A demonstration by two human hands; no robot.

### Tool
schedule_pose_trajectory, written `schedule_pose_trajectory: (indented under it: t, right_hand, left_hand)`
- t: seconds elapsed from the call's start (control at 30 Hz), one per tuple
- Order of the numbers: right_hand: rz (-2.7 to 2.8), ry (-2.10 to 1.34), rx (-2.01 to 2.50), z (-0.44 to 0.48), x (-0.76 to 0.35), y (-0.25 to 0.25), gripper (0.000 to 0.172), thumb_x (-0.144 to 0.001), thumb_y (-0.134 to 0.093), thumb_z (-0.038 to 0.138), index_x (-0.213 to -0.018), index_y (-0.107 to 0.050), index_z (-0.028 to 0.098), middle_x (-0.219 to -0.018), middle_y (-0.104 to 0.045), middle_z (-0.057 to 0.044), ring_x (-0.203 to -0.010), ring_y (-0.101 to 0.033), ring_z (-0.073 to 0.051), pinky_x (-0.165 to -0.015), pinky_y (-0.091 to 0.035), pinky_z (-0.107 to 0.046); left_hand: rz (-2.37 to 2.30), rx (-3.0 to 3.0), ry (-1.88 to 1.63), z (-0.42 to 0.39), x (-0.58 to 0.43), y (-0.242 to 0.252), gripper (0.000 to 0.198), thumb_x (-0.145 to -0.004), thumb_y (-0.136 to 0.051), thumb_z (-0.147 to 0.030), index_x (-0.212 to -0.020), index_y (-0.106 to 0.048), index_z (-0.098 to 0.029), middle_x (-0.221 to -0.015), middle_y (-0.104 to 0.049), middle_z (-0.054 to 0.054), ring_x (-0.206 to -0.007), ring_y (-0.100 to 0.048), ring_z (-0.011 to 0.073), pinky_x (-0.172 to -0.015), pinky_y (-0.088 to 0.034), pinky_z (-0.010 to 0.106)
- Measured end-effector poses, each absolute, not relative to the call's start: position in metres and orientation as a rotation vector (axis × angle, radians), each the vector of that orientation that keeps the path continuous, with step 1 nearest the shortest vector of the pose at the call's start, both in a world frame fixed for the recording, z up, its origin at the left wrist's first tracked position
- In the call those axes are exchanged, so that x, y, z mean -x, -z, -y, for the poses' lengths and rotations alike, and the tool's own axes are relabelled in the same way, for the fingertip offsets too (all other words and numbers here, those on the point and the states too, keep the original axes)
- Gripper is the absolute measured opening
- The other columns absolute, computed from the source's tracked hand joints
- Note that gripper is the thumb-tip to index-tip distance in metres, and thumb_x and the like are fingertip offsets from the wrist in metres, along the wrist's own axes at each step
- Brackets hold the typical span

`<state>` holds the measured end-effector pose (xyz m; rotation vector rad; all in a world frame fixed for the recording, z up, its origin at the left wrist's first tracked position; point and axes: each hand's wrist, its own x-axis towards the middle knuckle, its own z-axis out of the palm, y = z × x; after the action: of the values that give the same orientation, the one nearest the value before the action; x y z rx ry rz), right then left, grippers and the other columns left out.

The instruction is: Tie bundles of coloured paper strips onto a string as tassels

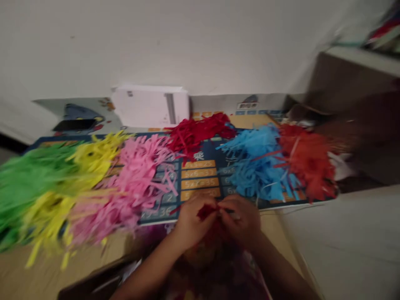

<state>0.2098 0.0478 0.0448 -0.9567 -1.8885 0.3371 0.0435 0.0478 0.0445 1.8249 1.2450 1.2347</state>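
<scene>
Low in the middle of the head view, my left hand (194,220) is closed around a crumpled piece of dark red paper (205,211). Beside it, touching fingertips, my right hand (242,217) pinches the edge of the same red paper. A small dark bit shows between the right fingers, too blurred to name. Just beyond the hands lies a loose pile of red paper strips (200,132). Pink strips (134,179) spread to the left of my hands, and blue strips (262,164) to the right.
Farther left lie yellow strips (93,164) and green strips (37,179); orange-red strips (308,162) lie at right. All rest on a dark blue multiplication mat (200,183). A white box (151,106) and a dark phone-like object (75,125) stand near the wall.
</scene>
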Motion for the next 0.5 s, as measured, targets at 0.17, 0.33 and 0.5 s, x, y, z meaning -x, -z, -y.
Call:
schedule_pose_trajectory:
  t: [0.17,0.33,0.5]
  right_hand:
    - [2.009,-0.429,1.107,-0.082,-0.258,-0.062,0.015,-0.091,-0.055,0.021,-0.088,-0.066,0.031,-0.083,-0.072,0.001,-0.076,-0.070,-0.019,-0.066,-0.058,-0.031]
    - [1.591,0.231,1.863,-0.183,-0.372,-0.098,0.030,-0.094,-0.051,0.039,-0.089,-0.073,0.019,-0.096,-0.073,-0.013,-0.090,-0.069,-0.027,-0.082,-0.053,-0.041]
    - [1.574,0.028,2.551,-0.247,-0.427,-0.110,0.038,-0.087,-0.062,0.045,-0.085,-0.078,0.011,-0.098,-0.073,-0.026,-0.096,-0.068,-0.037,-0.078,-0.049,-0.041]
  left_hand:
    - [-1.157,-1.749,-1.133,-0.061,-0.042,-0.039,0.010,-0.077,-0.066,-0.016,-0.070,-0.066,-0.022,-0.076,-0.074,0.002,-0.075,-0.072,0.0186,-0.068,-0.055,0.026]
    - [-1.169,-1.613,-1.051,-0.066,-0.042,-0.038,0.008,-0.077,-0.069,-0.027,-0.071,-0.072,-0.022,-0.075,-0.075,0.005,-0.070,-0.071,0.0195,-0.064,-0.055,0.026]
    - [-1.198,-1.293,-0.976,-0.066,-0.050,-0.030,0.022,-0.077,-0.072,-0.039,-0.070,-0.064,-0.020,-0.068,-0.071,0.003,-0.064,-0.066,0.0178,-0.061,-0.052,0.025]
